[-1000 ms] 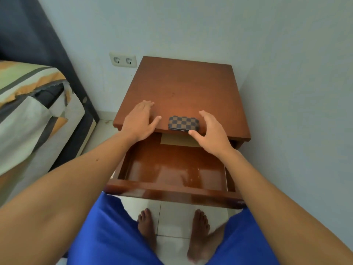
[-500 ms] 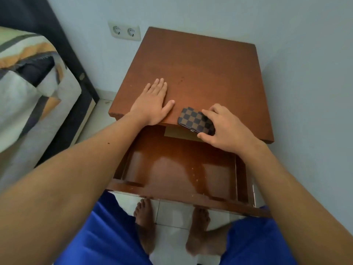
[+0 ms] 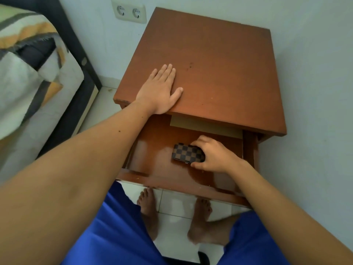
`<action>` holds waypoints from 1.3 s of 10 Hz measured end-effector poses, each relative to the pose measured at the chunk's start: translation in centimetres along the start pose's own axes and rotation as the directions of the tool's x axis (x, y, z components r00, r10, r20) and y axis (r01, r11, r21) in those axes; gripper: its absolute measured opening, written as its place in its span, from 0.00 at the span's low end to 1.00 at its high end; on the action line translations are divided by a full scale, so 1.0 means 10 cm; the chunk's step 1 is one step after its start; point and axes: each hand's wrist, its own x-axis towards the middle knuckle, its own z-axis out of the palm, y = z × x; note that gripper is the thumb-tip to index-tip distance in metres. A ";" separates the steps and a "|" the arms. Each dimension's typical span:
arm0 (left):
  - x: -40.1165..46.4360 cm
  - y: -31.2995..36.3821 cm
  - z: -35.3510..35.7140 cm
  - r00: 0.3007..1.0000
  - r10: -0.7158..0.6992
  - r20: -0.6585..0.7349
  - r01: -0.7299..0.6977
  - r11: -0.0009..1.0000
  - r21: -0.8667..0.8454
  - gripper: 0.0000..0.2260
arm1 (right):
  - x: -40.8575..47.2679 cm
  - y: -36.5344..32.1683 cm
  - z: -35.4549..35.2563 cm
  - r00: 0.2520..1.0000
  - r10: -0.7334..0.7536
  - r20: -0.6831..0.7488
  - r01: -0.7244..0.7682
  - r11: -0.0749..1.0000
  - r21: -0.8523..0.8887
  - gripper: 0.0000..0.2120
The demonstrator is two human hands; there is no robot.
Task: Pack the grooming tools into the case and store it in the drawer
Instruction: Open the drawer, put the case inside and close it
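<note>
A small case (image 3: 186,152) with a brown and black checker pattern lies closed and flat on the floor of the open drawer (image 3: 156,165). My right hand (image 3: 214,155) is inside the drawer with thumb and fingers gripping the case's right end. My left hand (image 3: 159,90) rests flat, palm down, on the front left of the wooden nightstand top (image 3: 219,67). No loose grooming tools are visible.
A pale sheet of paper (image 3: 206,126) lies at the back of the drawer, partly under the top. A bed (image 3: 28,73) with a patterned cover stands to the left. A double wall socket (image 3: 129,11) is behind. Walls close in at the back and right. My bare feet (image 3: 149,211) stand below the drawer front.
My right hand took the case from the front edge of the nightstand top and lowered it into the drawer. My left hand stayed flat on the top.
</note>
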 end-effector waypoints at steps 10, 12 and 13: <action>0.01 0.02 -0.01 1.000 -0.001 0.006 0.001 1.000 0.027 0.35 | -0.83 -0.27 -0.06 0.916 -0.143 -0.374 0.071 0.977 -0.199 0.61; -0.01 0.04 -0.03 1.000 -0.001 0.010 0.001 0.999 0.032 0.34 | -0.50 -0.07 -0.29 0.905 -0.069 -0.421 -0.074 0.947 -0.314 0.64; 0.00 0.04 -0.03 1.000 -0.004 0.013 0.004 0.999 0.035 0.35 | -0.36 0.03 -0.37 0.893 -0.043 -0.448 -0.115 0.941 -0.319 0.62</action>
